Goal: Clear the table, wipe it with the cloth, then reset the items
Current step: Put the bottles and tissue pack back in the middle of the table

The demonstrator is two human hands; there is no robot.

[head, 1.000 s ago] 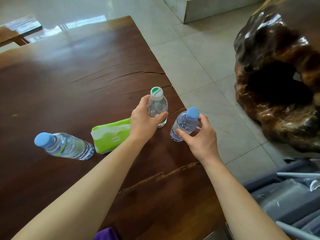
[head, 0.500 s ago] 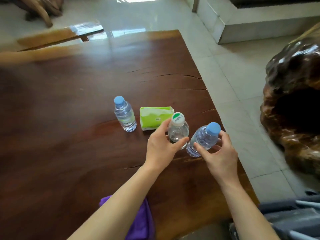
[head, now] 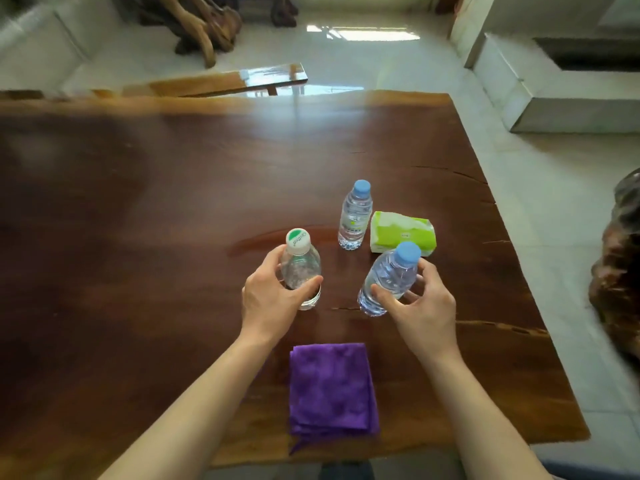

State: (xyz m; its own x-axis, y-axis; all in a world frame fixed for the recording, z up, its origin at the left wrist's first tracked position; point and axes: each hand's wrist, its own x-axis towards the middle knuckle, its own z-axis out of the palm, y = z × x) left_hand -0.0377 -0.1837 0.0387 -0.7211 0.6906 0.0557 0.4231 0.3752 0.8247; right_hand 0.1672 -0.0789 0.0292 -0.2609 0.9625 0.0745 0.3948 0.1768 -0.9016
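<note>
Beyond the folded purple cloth (head: 332, 388), which lies flat near the front edge of the wooden table (head: 138, 209), two bottles are held. On the cloth's far left, the left hand (head: 268, 299) wraps thumb and fingers around the white-capped bottle (head: 300, 271), which stands nearly upright, its long axis vertical and cap up. On the cloth's far right, the right hand (head: 420, 306) curls loosely around the blue-capped bottle (head: 389, 277); that one leans, cap toward the far right, base toward the cloth. Whether its base touches the wood I cannot tell. Farther from the cloth a second blue-capped bottle (head: 355, 216) stands upright and free, just beside a green tissue pack (head: 401, 232) lying flat with its long side running left to right. Nothing lies between the cloth and the two held bottles.
</note>
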